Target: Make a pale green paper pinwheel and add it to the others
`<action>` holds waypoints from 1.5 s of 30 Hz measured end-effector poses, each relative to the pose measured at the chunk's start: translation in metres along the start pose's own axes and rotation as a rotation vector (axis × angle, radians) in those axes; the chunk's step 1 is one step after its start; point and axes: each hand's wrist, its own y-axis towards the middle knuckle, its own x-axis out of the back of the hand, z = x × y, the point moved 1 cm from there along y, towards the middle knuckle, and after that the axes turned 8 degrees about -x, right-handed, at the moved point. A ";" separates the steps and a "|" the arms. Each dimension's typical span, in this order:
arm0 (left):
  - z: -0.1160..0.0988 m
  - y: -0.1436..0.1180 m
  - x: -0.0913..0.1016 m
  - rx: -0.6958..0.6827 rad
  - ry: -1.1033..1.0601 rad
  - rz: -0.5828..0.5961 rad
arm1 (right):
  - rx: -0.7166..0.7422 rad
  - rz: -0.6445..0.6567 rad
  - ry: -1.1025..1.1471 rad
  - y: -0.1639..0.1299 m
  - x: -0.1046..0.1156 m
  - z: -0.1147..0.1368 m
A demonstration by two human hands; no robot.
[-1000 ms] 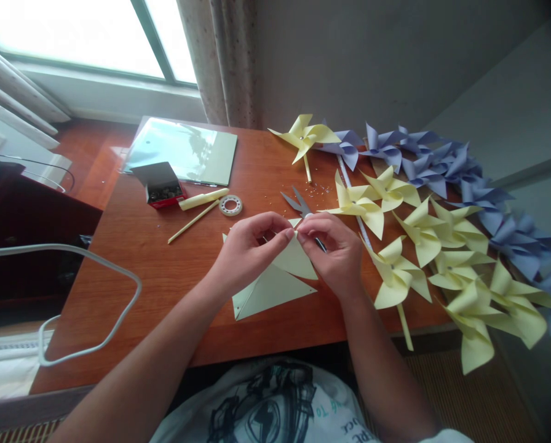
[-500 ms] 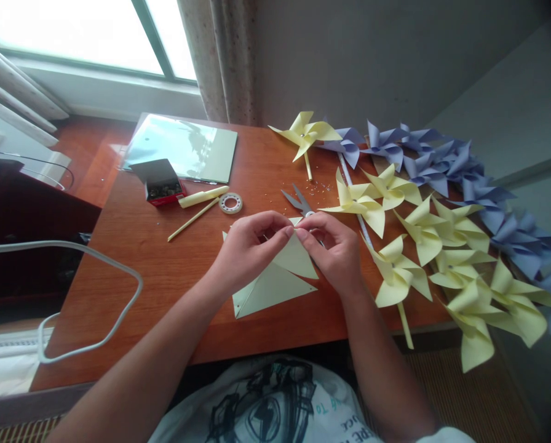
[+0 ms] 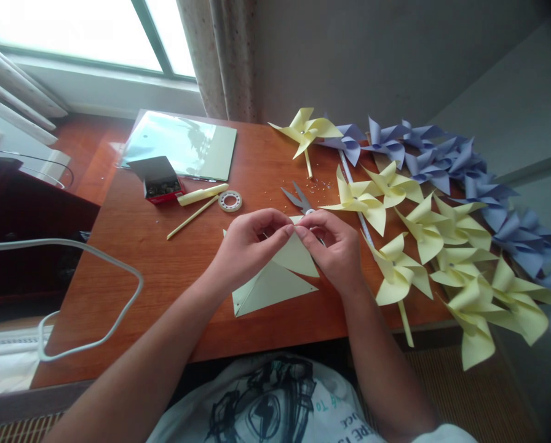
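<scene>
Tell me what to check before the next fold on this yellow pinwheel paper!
1. Both hands on the paper: left hand and right hand pinch the cut yellow paper at its raised middle. Ok.
2. Lower flaps lie flat on the wooden table: ok.
3. Pin or fastener in the grip: too small to see. Cannot tell.
4. Scissors lie open right behind the fingers: not ok.
5. Box of pins sits open on the left: ok.
6. Finished yellow pinwheels lie apart from the paper: ok.
</scene>
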 end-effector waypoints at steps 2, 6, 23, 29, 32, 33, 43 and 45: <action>0.000 0.000 0.000 -0.002 -0.001 0.001 | 0.000 0.004 0.011 0.000 0.000 0.000; 0.000 0.000 0.000 -0.008 0.000 0.001 | -0.023 0.020 0.059 -0.001 0.001 0.001; 0.000 0.000 0.000 -0.021 0.036 0.007 | -0.077 0.016 0.054 0.000 0.001 -0.001; 0.000 0.000 -0.001 -0.003 0.019 0.006 | -0.036 0.017 0.030 0.000 0.000 0.000; -0.001 0.000 -0.002 0.008 -0.002 -0.004 | -0.012 0.002 -0.013 0.000 0.000 0.000; -0.001 0.000 -0.002 0.011 -0.008 -0.006 | -0.007 -0.002 -0.026 0.000 0.000 0.000; -0.001 0.001 -0.001 -0.010 0.017 -0.002 | 0.027 -0.004 -0.064 -0.001 0.000 0.003; 0.000 0.001 -0.002 -0.018 0.025 -0.002 | 0.030 -0.001 -0.057 -0.001 0.000 0.004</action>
